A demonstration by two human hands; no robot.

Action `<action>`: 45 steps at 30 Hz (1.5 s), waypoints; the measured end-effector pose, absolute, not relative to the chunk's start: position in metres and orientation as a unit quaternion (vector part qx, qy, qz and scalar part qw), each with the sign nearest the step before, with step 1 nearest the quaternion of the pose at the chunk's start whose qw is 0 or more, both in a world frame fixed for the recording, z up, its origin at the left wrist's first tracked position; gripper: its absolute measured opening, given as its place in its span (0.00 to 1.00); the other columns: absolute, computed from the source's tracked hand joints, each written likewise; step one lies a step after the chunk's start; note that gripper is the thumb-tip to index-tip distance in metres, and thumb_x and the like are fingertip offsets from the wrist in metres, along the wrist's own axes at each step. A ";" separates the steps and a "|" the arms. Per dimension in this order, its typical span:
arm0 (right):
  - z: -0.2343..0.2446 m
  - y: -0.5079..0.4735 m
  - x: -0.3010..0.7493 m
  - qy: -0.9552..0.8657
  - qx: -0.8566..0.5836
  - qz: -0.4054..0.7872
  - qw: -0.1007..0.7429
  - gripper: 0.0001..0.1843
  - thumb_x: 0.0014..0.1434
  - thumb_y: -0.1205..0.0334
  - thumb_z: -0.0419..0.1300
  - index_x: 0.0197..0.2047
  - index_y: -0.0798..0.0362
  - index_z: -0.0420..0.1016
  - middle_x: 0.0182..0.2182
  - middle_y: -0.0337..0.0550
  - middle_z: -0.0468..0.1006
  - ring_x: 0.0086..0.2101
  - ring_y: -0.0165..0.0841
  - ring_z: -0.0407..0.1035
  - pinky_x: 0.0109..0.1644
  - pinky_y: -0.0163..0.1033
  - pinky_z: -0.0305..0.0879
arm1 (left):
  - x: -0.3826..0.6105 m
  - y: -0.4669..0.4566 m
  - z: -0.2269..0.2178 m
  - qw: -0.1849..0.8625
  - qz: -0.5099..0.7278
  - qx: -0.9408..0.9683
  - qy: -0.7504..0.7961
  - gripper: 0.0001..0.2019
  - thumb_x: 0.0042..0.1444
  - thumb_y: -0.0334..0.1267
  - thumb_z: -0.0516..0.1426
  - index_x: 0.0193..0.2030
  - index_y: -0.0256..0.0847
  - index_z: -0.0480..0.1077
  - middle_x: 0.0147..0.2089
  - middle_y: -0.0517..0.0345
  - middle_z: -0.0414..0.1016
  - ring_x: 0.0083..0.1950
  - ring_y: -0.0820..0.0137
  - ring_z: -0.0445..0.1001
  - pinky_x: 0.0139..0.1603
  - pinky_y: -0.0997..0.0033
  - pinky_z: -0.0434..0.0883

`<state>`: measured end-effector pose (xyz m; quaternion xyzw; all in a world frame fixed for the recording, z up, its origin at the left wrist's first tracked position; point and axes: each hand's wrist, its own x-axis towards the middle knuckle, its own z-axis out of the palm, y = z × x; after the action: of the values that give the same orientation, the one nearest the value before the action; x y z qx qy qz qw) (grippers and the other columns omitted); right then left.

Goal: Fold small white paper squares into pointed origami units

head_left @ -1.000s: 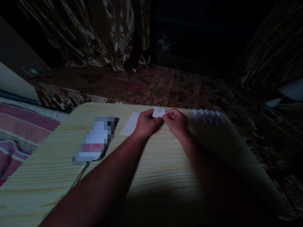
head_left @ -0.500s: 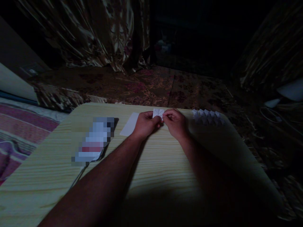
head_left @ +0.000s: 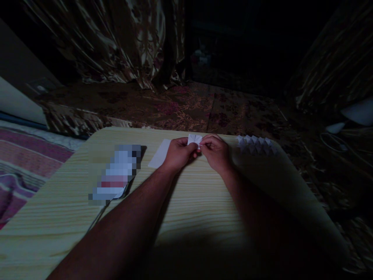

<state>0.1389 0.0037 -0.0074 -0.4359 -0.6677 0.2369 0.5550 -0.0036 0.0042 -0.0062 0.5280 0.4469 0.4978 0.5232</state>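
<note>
Both hands meet over the far middle of a pale wooden table (head_left: 180,210). My left hand (head_left: 177,153) and my right hand (head_left: 217,151) pinch a small folded white paper piece (head_left: 194,140) between their fingertips, held just above the tabletop. A flat white sheet of paper (head_left: 159,154) lies under and to the left of my left hand. A row of several small folded white paper pieces (head_left: 256,144) sits at the table's far right edge, apart from my right hand.
A blurred-out object (head_left: 116,173) lies on the table's left part, with a thin cord (head_left: 97,219) running from it toward me. Dark patterned carpet (head_left: 204,105) and curtains (head_left: 116,42) lie beyond. A striped cloth (head_left: 26,163) is at left.
The folded paper has been turned and pressed flatter between the fingertips, and the two hands have drawn slightly closer together. Nothing else on the table moved.
</note>
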 end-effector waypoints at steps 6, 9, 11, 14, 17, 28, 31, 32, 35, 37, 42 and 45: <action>-0.009 0.005 0.139 -0.672 -0.425 0.248 0.554 0.06 0.52 0.70 0.57 0.28 0.51 0.73 0.35 0.41 0.73 0.37 0.31 0.70 0.38 0.35 0.69 | -0.005 0.006 -0.007 0.544 0.505 0.513 0.431 0.08 0.46 0.38 0.58 0.26 0.35 0.73 0.19 0.59 0.71 0.16 0.78 0.61 0.17 0.77 0.53; -0.012 0.006 0.140 -0.671 -0.415 0.261 0.557 0.06 0.52 0.69 0.57 0.29 0.51 0.74 0.36 0.41 0.72 0.37 0.31 0.70 0.39 0.36 0.70 | -0.004 0.005 -0.005 0.560 0.505 0.506 0.419 0.07 0.46 0.37 0.58 0.26 0.35 0.72 0.20 0.59 0.71 0.17 0.78 0.62 0.18 0.77 0.55; -0.013 0.006 0.140 -0.670 -0.410 0.267 0.559 0.06 0.52 0.69 0.57 0.30 0.51 0.74 0.37 0.41 0.72 0.37 0.31 0.70 0.39 0.37 0.70 | -0.004 0.005 -0.004 0.564 0.504 0.507 0.414 0.07 0.46 0.37 0.58 0.26 0.35 0.72 0.20 0.58 0.72 0.17 0.78 0.63 0.18 0.77 0.55; -0.013 0.005 0.140 -0.665 -0.414 0.272 0.560 0.05 0.51 0.68 0.58 0.30 0.51 0.74 0.37 0.42 0.73 0.37 0.31 0.70 0.39 0.37 0.71 | -0.004 0.004 -0.004 0.563 0.504 0.511 0.409 0.08 0.47 0.39 0.59 0.26 0.34 0.72 0.21 0.57 0.72 0.18 0.77 0.64 0.18 0.77 0.56; -0.012 0.003 0.138 -0.647 -0.423 0.298 0.560 0.03 0.51 0.66 0.59 0.30 0.51 0.74 0.38 0.42 0.74 0.37 0.32 0.71 0.38 0.37 0.71 | -0.004 0.004 -0.004 0.566 0.511 0.504 0.405 0.10 0.48 0.41 0.60 0.27 0.34 0.72 0.22 0.56 0.73 0.18 0.77 0.65 0.18 0.77 0.57; -0.006 0.007 0.143 -0.538 -0.461 0.476 0.522 0.13 0.50 0.52 0.62 0.28 0.54 0.71 0.20 0.37 0.74 0.21 0.26 0.68 0.25 0.32 0.66 | -0.003 0.006 -0.006 0.559 0.521 0.488 0.421 0.12 0.46 0.44 0.61 0.29 0.34 0.73 0.26 0.53 0.76 0.20 0.76 0.67 0.20 0.76 0.60; -0.007 0.008 0.143 -0.542 -0.465 0.474 0.515 0.12 0.48 0.53 0.63 0.28 0.54 0.72 0.20 0.37 0.74 0.21 0.26 0.67 0.26 0.32 0.66 | -0.003 0.006 -0.006 0.558 0.522 0.489 0.421 0.13 0.46 0.44 0.62 0.29 0.34 0.73 0.26 0.52 0.75 0.20 0.76 0.67 0.20 0.76 0.60; -0.007 0.008 0.142 -0.542 -0.466 0.474 0.514 0.12 0.48 0.54 0.63 0.28 0.55 0.72 0.20 0.37 0.74 0.21 0.26 0.67 0.26 0.32 0.65 | -0.003 0.006 -0.006 0.557 0.521 0.491 0.420 0.13 0.47 0.44 0.61 0.29 0.34 0.72 0.25 0.53 0.75 0.20 0.76 0.66 0.19 0.76 0.60; -0.007 0.009 0.142 -0.542 -0.466 0.472 0.516 0.11 0.47 0.55 0.64 0.28 0.55 0.72 0.20 0.37 0.74 0.21 0.26 0.67 0.25 0.32 0.65 | -0.004 0.007 -0.007 0.556 0.518 0.501 0.414 0.13 0.48 0.45 0.61 0.28 0.34 0.72 0.24 0.53 0.74 0.19 0.76 0.66 0.19 0.76 0.60; -0.008 0.009 0.142 -0.543 -0.464 0.472 0.516 0.11 0.47 0.56 0.64 0.28 0.55 0.72 0.20 0.37 0.75 0.21 0.26 0.67 0.26 0.32 0.65 | -0.004 0.007 -0.008 0.554 0.516 0.507 0.411 0.13 0.49 0.45 0.60 0.28 0.34 0.72 0.23 0.54 0.74 0.19 0.76 0.65 0.19 0.76 0.60; -0.008 0.009 0.142 -0.545 -0.466 0.475 0.510 0.11 0.48 0.55 0.63 0.27 0.55 0.72 0.20 0.37 0.75 0.21 0.26 0.67 0.26 0.32 0.65 | -0.004 0.008 -0.008 0.554 0.517 0.506 0.413 0.13 0.49 0.45 0.60 0.28 0.34 0.72 0.23 0.54 0.74 0.18 0.77 0.66 0.19 0.76 0.59; -0.009 0.010 0.144 -0.541 -0.463 0.484 0.509 0.12 0.47 0.55 0.64 0.28 0.55 0.72 0.20 0.38 0.75 0.21 0.26 0.67 0.26 0.32 0.65 | -0.004 0.008 -0.007 0.557 0.516 0.504 0.411 0.13 0.49 0.45 0.60 0.28 0.34 0.72 0.23 0.54 0.74 0.19 0.76 0.66 0.19 0.76 0.59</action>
<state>0.1439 0.0105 -0.0092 -0.4629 -0.5412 0.4836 0.5088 -0.0039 0.0079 -0.0074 0.5041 0.4108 0.5161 0.5574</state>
